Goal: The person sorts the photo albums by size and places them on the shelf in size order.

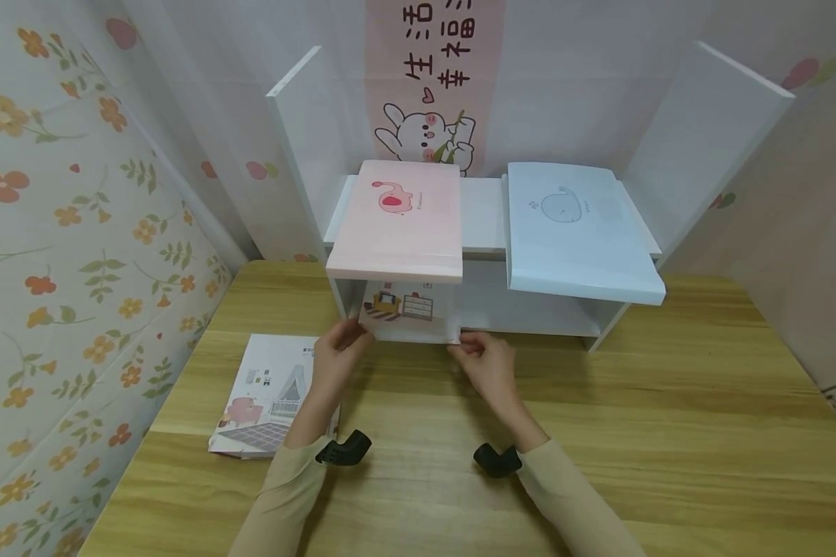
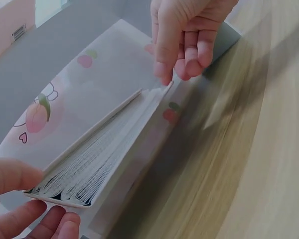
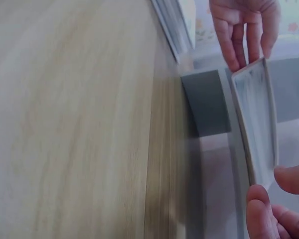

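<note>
A photo album (image 1: pixel 407 329), its cover printed with a yellow and white furniture picture, sits partly inside the lower left space of a white shelf (image 1: pixel 525 302). My left hand (image 1: pixel 336 357) pinches its near left corner, thumb on one cover and fingers on the other. At the near right corner, the thumb and fingers of my right hand (image 1: pixel 491 365) pinch it too. Thick page edges of the album (image 2: pixel 104 154) face out in the left wrist view. Its far part is hidden under a pink album (image 1: pixel 397 224) that overhangs the upper board.
A light blue album (image 1: pixel 578 232) overhangs the upper board at right. Another album (image 1: pixel 258 402), with a grey and pink picture, lies on the wooden table (image 1: pixel 418 495) beside my left forearm. Tall white side panels (image 1: pixel 710 139) rise at both shelf ends. A patterned curtain (image 1: pixel 77 255) hangs at left.
</note>
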Tool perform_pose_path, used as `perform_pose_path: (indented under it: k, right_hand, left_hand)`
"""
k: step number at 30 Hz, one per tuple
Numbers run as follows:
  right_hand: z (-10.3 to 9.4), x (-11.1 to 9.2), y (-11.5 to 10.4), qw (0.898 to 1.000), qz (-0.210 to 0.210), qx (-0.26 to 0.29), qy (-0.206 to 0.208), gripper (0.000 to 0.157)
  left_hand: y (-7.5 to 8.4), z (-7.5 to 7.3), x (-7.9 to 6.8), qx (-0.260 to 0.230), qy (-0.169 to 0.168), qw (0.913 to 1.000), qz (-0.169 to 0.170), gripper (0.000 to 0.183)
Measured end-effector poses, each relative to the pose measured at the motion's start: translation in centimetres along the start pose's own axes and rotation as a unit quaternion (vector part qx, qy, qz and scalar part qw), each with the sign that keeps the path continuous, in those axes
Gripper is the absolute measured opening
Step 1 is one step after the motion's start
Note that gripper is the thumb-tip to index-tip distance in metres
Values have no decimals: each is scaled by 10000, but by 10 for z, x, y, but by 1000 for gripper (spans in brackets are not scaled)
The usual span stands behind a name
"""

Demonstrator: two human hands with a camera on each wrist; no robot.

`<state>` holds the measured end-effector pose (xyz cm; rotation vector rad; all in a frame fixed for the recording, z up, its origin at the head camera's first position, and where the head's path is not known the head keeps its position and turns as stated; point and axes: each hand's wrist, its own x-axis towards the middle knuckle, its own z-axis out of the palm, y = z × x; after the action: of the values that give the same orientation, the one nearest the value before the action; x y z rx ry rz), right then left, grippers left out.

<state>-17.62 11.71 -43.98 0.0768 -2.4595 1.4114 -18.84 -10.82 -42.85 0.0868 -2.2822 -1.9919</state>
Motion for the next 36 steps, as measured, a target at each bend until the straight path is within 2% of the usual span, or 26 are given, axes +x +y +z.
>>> perform_pose_path:
  k: [6, 12, 16, 22, 26, 36]
  right_hand:
    - [0, -10, -6, 9995, 0, 221, -224, 11]
    - [5, -18, -9, 9986, -114, 243, -449, 10]
    - [10, -23, -11, 9968, 23, 383, -697, 12]
    - [19, -28, -16, 9899, 241, 869, -1093, 15]
    - [25, -31, -21, 9826, 388, 1175, -1386, 19]
    - [40, -38, -34, 9693, 354, 1611, -1823, 25]
  left_hand:
    - [-3, -5, -4, -89, 2, 9999, -115, 33]
    - [-7, -15, -11, -157, 98, 9997, -170, 34]
    - [-9, -22, -14, -198, 134, 9991, -358, 35]
    - [-10, -33, -19, -260, 238, 9981, -510, 37]
    - [-10, -41, -23, -140, 286, 9978, -590, 37]
    - [-17, -67, -33, 417, 451, 9959, -657, 36]
